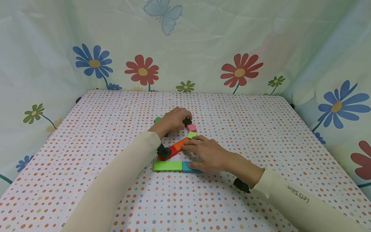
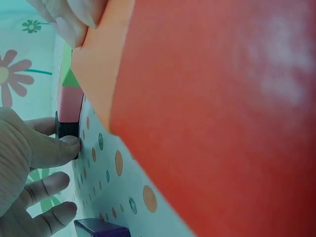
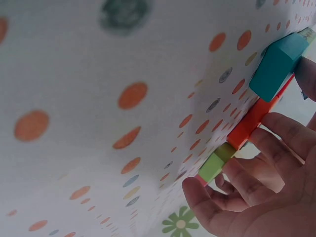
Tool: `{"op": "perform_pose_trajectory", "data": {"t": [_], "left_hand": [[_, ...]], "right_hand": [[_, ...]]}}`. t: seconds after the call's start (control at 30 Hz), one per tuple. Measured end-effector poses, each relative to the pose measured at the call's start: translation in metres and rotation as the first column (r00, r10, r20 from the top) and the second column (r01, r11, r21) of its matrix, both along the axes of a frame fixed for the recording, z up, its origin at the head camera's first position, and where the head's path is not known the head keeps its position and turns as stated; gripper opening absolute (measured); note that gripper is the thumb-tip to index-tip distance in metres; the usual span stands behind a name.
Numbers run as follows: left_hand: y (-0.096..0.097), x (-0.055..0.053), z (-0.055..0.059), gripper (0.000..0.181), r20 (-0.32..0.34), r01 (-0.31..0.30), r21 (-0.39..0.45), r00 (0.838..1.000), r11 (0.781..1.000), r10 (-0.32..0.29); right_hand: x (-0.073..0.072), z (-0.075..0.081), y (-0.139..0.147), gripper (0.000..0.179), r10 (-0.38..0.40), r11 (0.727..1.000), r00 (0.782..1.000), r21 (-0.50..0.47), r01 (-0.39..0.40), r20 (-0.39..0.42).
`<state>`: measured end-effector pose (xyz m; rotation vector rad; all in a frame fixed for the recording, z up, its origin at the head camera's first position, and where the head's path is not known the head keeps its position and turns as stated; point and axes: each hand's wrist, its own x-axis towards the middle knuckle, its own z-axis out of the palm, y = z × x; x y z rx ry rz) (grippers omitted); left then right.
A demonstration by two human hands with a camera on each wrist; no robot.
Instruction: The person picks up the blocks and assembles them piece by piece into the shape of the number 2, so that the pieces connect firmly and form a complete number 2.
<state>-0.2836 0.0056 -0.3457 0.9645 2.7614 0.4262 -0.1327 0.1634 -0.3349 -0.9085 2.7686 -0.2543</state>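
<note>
My left hand (image 1: pixel 174 119) pinches a black block (image 2: pixel 68 130) between thumb and fingers, at the end of a pink block (image 1: pixel 192 128). A light green cube (image 1: pixel 191 134) comes after the pink one, then an orange block (image 1: pixel 180 144) and a red block (image 1: pixel 173 150), forming a bent row. My right hand (image 1: pixel 207 155) lies with fingers extended over the row, fingertips at the orange block and the light green cube. Its thumb rests on a blue block (image 1: pixel 192 167), which lies end to end with a long light green block (image 1: pixel 167 166).
A purple block (image 2: pixel 101 228) lies below the left hand's fingers in the left wrist view. Part of a green block (image 1: pixel 157 119) shows beyond the left wrist. The dotted tablecloth (image 1: pixel 232 129) reaches back to a flowered curtain (image 1: pixel 197 42).
</note>
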Motion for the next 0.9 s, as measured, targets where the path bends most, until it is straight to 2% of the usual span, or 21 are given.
{"op": "perform_pose_trajectory", "data": {"t": [0.4,0.57,0.9], "left_hand": [[-0.003,0.000,0.002,0.051,0.024,-0.016,0.002,1.000,1.000,0.016],[-0.006,-0.002,0.002,0.048,0.014,-0.025,0.002,1.000,1.000,0.025],[-0.015,-0.003,0.005,0.038,-0.011,-0.082,0.018,0.997,0.997,0.082]], "right_hand": [[0.000,0.001,-0.001,0.061,-0.004,1.000,1.000,0.006,0.004,0.002],[-0.001,0.001,-0.001,0.061,-0.010,1.000,1.000,0.009,0.010,0.004],[-0.001,0.001,-0.001,0.061,-0.013,1.000,1.000,0.006,0.013,0.002]]}}
